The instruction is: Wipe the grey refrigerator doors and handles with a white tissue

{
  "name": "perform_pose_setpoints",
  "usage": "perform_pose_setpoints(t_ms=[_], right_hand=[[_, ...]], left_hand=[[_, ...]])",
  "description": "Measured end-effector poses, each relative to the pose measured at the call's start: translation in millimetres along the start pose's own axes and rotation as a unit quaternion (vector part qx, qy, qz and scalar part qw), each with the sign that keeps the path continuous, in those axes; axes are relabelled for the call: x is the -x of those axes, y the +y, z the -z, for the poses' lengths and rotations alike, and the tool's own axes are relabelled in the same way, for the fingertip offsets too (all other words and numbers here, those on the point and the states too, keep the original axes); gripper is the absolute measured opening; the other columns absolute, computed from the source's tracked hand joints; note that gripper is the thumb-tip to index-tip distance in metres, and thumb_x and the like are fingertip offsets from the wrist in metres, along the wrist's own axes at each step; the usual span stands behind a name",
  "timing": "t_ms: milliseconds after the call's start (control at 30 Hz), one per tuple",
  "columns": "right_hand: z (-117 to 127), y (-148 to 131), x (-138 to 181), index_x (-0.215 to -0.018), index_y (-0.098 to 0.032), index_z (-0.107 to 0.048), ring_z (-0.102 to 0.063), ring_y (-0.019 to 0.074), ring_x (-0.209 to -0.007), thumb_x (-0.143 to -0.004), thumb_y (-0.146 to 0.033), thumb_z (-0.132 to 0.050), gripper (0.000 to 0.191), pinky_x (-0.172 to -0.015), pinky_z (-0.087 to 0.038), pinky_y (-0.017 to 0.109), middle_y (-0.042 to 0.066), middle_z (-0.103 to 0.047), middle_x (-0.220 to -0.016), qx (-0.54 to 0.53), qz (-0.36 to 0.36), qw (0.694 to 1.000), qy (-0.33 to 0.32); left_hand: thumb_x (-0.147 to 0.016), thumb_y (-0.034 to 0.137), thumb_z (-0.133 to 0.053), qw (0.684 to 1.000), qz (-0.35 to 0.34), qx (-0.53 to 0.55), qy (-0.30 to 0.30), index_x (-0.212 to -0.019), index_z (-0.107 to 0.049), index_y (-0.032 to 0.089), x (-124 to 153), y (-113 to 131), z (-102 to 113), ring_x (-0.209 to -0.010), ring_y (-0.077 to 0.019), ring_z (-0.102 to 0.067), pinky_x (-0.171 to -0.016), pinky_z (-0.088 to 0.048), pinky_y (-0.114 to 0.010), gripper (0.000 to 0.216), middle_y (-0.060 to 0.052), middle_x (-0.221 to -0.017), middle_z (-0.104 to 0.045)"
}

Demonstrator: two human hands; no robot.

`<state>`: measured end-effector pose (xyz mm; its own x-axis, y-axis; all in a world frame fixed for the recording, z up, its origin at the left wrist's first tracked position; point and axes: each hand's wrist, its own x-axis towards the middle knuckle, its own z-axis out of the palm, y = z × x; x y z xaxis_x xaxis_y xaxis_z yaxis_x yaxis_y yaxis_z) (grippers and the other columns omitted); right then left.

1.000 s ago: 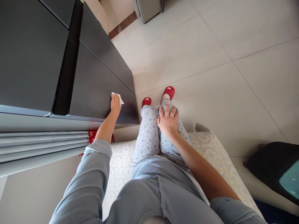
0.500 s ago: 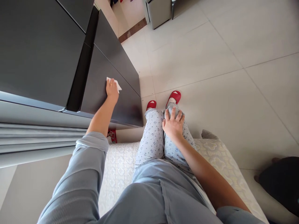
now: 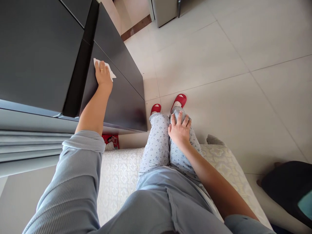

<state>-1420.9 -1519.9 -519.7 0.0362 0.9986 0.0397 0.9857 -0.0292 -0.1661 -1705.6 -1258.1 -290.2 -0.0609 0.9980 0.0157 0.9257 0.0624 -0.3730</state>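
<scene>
The left grip (image 3: 103,75) lies flat, closed on a white tissue (image 3: 111,73) and pressing it against a dark door panel (image 3: 119,100), with the tissue's edges showing around the fingers. The right grip (image 3: 179,130) rests open, fingers spread, on the right knee of the floral pajama trousers (image 3: 157,143). Red slippers (image 3: 180,99) sit just beyond the knees, and a quilted white cushion (image 3: 119,182) lies under the thighs.

I am counting two hands, one left hand (image 3: 103,76) and one right hand (image 3: 179,130). The left hand is wearing one ring (image 3: 101,70) and is pressing one white cloth (image 3: 110,73) on one dark cabinet (image 3: 122,104). Two red slippers (image 3: 178,100) are showing above the tile floor (image 3: 219,58), and one gray curtain (image 3: 29,143) is hanging nearby.
</scene>
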Motion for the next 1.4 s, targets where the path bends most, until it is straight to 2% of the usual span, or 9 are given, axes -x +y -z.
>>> perform_pose_setpoints(t_ms=[133,300,500,633,800,1000,1133,1233,1400], right_hand=[[0.8,-0.6,-1.2,-0.164,-0.012,-0.041,-0.036,0.0555,-0.149,-0.103,-0.033,-0.047,0.065,-0.116,-0.032,0.071,0.029,-0.028,-0.171,0.001,-0.001,1.000,-0.012],[0.9,-1.0,-2.5,-0.164,-0.011,-0.042,-0.037,0.0561,-0.148,-0.103,-0.033,-0.048,0.065,-0.116,-0.032,0.069,0.029,-0.029,-0.171,0.018,0.000,1.000,-0.011],[2.7,-1.6,-2.5,-0.163,-0.009,-0.041,-0.036,0.0569,-0.148,-0.102,-0.033,-0.050,0.066,-0.115,-0.033,0.070,0.031,-0.029,-0.170,0.023,0.009,1.000,-0.012],[2.5,-1.7,-2.1,-0.163,-0.009,-0.042,-0.038,0.0555,-0.148,-0.101,-0.033,-0.051,0.067,-0.114,-0.034,0.070,0.030,-0.031,-0.169,0.026,0.015,1.000,-0.007],[-0.7,-1.7,-1.3,-0.160,-0.010,-0.047,-0.040,0.0555,-0.145,-0.100,-0.033,-0.051,0.064,-0.113,-0.034,0.069,0.031,-0.034,-0.168,0.033,0.019,0.999,0.015],[0.3,-2.4,-1.9,-0.160,-0.009,-0.048,-0.041,0.0559,-0.145,-0.100,-0.032,-0.053,0.064,-0.114,-0.036,0.067,0.031,-0.034,-0.167,0.033,0.016,0.999,0.010],[0.4,-3.9,-3.3,-0.159,-0.009,-0.049,-0.041,0.0565,-0.146,-0.100,-0.032,-0.055,0.064,-0.114,-0.037,0.067,0.032,-0.034,-0.167,0.038,0.014,0.999,0.011],[0.4,-5.1,-4.1,-0.159,-0.009,-0.050,-0.041,0.0572,-0.146,-0.099,-0.031,-0.057,0.064,-0.115,-0.037,0.067,0.032,-0.034,-0.167,0.043,0.013,0.999,0.011],[1.0,-5.8,-5.5,-0.160,-0.009,-0.048,-0.040,0.0563,-0.147,-0.100,-0.031,-0.055,0.064,-0.116,-0.035,0.066,0.032,-0.034,-0.167,0.051,0.012,0.999,-0.002]], left_hand=[[-0.105,0.028,-0.033,0.999,-0.022,0.013,-0.032,-0.163,-0.028,-0.006,-4.0,12.9,-41.6,-0.166,-0.0203,0.004,-0.128,0.022,-0.045,0.068,-0.021,-0.177,-0.013],[-0.105,0.046,-0.032,0.997,-0.063,0.028,-0.039,-0.170,-0.028,0.011,-0.6,25.0,-102.2,-0.167,-0.0223,-0.002,-0.130,0.016,-0.053,0.074,-0.017,-0.175,-0.024],[-0.102,0.032,-0.036,0.988,-0.101,0.017,-0.113,-0.168,-0.033,0.007,50.5,50.8,-162.3,-0.166,-0.0215,-0.007,-0.132,0.015,-0.046,0.071,-0.016,-0.174,-0.027],[-0.102,0.036,-0.035,0.984,-0.110,0.020,-0.142,-0.166,-0.039,0.011,74.1,62.7,-176.9,-0.165,-0.0231,-0.015,-0.134,0.012,-0.046,0.069,-0.015,-0.170,-0.036],[-0.101,0.033,-0.032,0.991,-0.089,0.022,-0.102,-0.166,-0.039,0.009,44.3,46.2,-145.4,-0.165,-0.0219,-0.015,-0.134,0.011,-0.045,0.069,-0.015,-0.171,-0.034],[-0.109,0.035,-0.028,0.999,-0.022,0.048,0.003,-0.165,-0.030,0.000,-32.1,-3.3,-48.6,-0.166,-0.0190,0.000,-0.129,0.022,-0.048,0.066,-0.017,-0.177,-0.017],[-0.111,0.039,-0.035,0.997,0.005,0.067,0.044,-0.163,-0.026,-0.005,-63.2,-21.6,2.4,-0.165,-0.0229,0.010,-0.124,0.030,-0.054,0.068,-0.018,-0.178,-0.008],[-0.111,0.030,-0.040,0.999,0.011,0.021,0.036,-0.163,-0.026,-0.006,-67.7,-18.4,14.5,-0.165,-0.0208,0.011,-0.124,0.031,-0.051,0.065,-0.018,-0.178,-0.008],[-0.111,0.026,-0.037,0.999,0.011,0.042,0.025,-0.162,-0.021,-0.008,-68.3,-1.4,-0.5,-0.164,-0.0190,0.014,-0.122,0.032,-0.053,0.063,-0.019,-0.178,-0.006]])
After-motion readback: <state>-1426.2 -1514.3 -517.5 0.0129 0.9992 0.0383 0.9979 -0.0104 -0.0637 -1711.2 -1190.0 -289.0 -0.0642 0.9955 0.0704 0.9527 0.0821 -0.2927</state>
